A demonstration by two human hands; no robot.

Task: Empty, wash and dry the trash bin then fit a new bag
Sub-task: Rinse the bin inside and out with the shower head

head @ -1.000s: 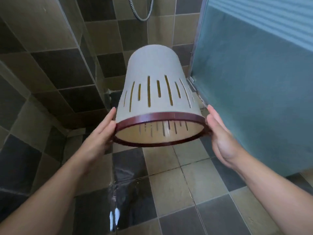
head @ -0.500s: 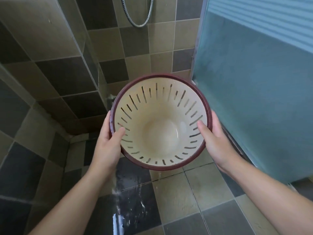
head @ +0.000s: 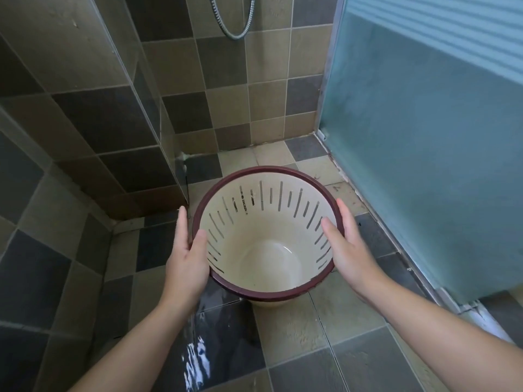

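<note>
The left hand (head: pixel 185 263) grips the left side of the dark red rim: thumb hooked inside the wall, fingers extended along the outside. The right hand (head: pixel 346 250) grips the right side the same way, thumb inside, fingers outside. Between them sits the cream plastic trash bin with slotted wall and dark red rim (head: pixel 266 267), upright, mouth tilted toward the camera, interior bare. Whether its base touches the tiled floor (head: pixel 297 329) cannot be determined. A wet patch (head: pixel 198 360) glistens on the floor near the left forearm. A frosted glass door (head: pixel 424 154) stands to the right; a metal shower hose (head: pixel 235 26) hangs on the tiled wall behind.
</note>
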